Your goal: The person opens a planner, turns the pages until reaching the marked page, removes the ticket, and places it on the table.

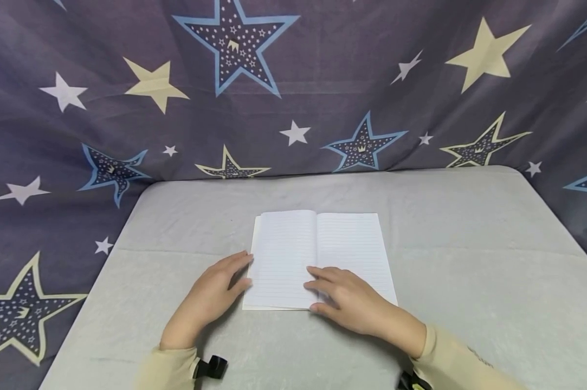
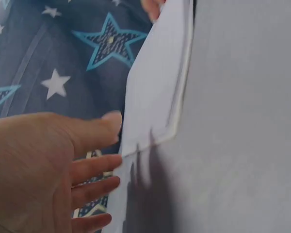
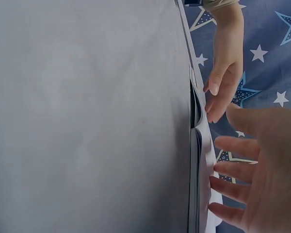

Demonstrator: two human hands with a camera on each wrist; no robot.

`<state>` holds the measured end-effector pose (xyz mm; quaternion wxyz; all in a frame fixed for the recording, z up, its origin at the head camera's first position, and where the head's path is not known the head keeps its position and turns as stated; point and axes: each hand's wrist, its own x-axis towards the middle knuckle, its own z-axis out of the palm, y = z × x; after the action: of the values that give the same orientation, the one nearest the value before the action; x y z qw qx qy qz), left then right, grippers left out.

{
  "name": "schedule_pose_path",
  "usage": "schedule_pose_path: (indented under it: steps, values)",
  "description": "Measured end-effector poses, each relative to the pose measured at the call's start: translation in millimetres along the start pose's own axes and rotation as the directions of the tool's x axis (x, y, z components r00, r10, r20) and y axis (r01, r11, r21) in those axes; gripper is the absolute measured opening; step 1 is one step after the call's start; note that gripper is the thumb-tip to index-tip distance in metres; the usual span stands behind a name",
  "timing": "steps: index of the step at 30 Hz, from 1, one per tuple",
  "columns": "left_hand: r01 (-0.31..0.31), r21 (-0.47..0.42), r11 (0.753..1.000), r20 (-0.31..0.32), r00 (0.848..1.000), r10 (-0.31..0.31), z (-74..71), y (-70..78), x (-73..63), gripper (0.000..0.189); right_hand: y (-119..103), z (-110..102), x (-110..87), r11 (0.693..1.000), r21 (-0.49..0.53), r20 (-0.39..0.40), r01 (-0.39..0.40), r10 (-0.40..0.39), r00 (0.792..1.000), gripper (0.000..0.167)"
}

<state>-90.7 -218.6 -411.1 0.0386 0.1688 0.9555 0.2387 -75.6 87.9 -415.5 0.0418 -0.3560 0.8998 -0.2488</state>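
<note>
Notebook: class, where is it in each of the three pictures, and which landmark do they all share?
Head: notebook lying open, just below centre.
Left wrist: notebook at upper centre, right of the left hand.
Right wrist: notebook nearly edge-on, right of centre.
Shared landmark: starry cloth.

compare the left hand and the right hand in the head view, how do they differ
Place: the left hand is at the open notebook's left edge, while the right hand is over its lower middle, near the fold.
Direction: the left hand's fingers point up and right; the right hand's point left and slightly up.
Shared: both are bare, and neither grips anything.
</note>
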Motion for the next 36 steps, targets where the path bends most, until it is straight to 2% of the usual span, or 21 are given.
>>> schedule_pose_path:
  steps: [4, 9, 13, 16, 20, 27, 36]
  values:
    - [-0.057, 0.003, 0.998, 0.024, 0.998, 0.056, 7.7, 5.5, 1.7, 0.065, 1, -3, -3.3, 0.999, 0.022, 0.003, 0.023, -0.023, 1.0, 0.035]
    - [-0.047, 0.016, 0.999, 0.051, 0.998, 0.046, 13.6, 6.8, 1.8, 0.069, 9, -11, -13.0, 0.998, 0.038, -0.044, 0.05, -0.049, 0.998, 0.032]
    - [-0.048, 0.014, 0.999, 0.05, 0.998, 0.047, 14.3, 6.3, 1.9, 0.069, 25, -19, -26.3, 0.999, 0.025, -0.091, 0.022, -0.019, 0.996, 0.035]
    - [-0.048, 0.017, 0.999, 0.052, 0.997, 0.048, 13.8, 5.7, 1.9, 0.069, 39, -26, -38.3, 0.999, 0.02, -0.09, -0.029, 0.031, 0.995, 0.041]
    - [-0.044, 0.017, 0.999, 0.059, 0.997, 0.043, 12.8, 5.2, 1.8, 0.069, 55, -36, -52.7, 0.996, 0.011, -0.043, -0.088, 0.088, 0.995, 0.055]
    - [-0.038, 0.008, 0.999, 0.069, 0.997, 0.037, 12.2, 5.0, 1.4, 0.068, 79, -49, -69.5, 0.996, -0.009, 0.002, -0.093, 0.093, 0.996, 0.081]
    - [-0.057, 0.016, 0.998, 0.066, 0.996, 0.056, 12.7, 3.1, 1.6, 0.066, 90, -51, -70.2, 0.998, -0.002, -0.018, -0.059, 0.059, 0.998, 0.076]
